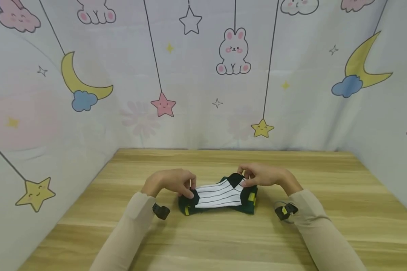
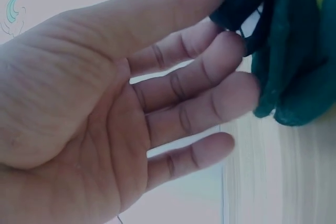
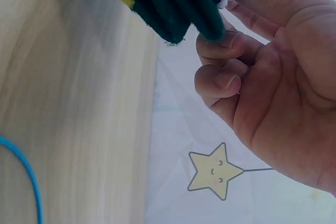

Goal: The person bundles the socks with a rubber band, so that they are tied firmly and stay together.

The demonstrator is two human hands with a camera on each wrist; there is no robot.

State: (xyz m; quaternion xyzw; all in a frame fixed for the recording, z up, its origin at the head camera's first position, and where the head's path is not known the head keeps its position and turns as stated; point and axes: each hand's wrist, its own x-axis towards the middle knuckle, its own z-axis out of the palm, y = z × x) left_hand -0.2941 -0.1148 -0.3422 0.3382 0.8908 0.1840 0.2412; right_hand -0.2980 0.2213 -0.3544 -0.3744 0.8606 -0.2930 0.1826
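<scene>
Fingers (image 2: 202, 111) of the L hand (image 1: 173, 180): thumb + index pinch the black L end of the striped sock (image 1: 217, 197), other three fairly straight. R hand (image 1: 266, 175) has its thumb on the sock's R part, close to a black patch, index at the far edge, a narrow pinch; two of its other fingers curl in. Sock is white w/ thin black lines, stretched btwn both hands, lying over dark green knitwear (image 1: 247, 209) w/ yellow bits, mid tabletop (image 1: 203, 241). Small black cam (image 1: 161, 211) on L wrist, another cam (image 1: 285, 212) on R. Printed curtain (image 1: 196, 131) behind.
</scene>
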